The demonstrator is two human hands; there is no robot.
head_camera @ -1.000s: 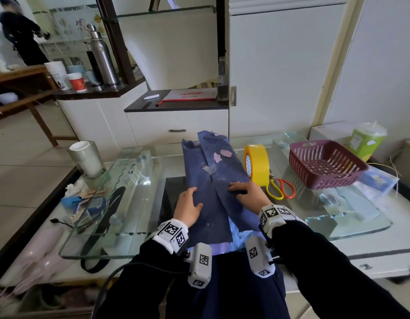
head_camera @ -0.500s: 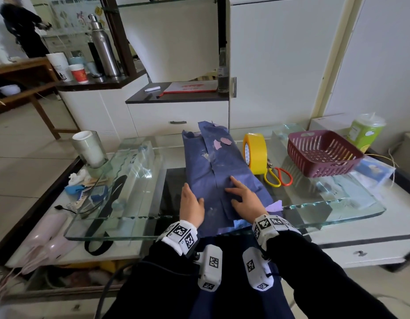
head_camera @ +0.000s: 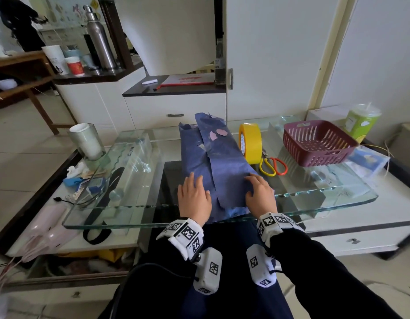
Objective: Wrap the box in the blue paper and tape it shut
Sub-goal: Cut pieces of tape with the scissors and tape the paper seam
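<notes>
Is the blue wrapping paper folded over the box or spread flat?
Folded: blue wrapping paper flaps overlap along a seam, left hand and right hand on them.

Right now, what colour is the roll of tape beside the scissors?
Yellow. The tape roll stands beside the scissors, seen best in the head view.

A lived-in home: a glass tabletop (head_camera: 325, 199) before white cabinets (head_camera: 176, 107), a shelf (head_camera: 96, 75) with flask (head_camera: 99, 35) and cups (head_camera: 63, 58), tiled floor (head_camera: 20, 134).
</notes>
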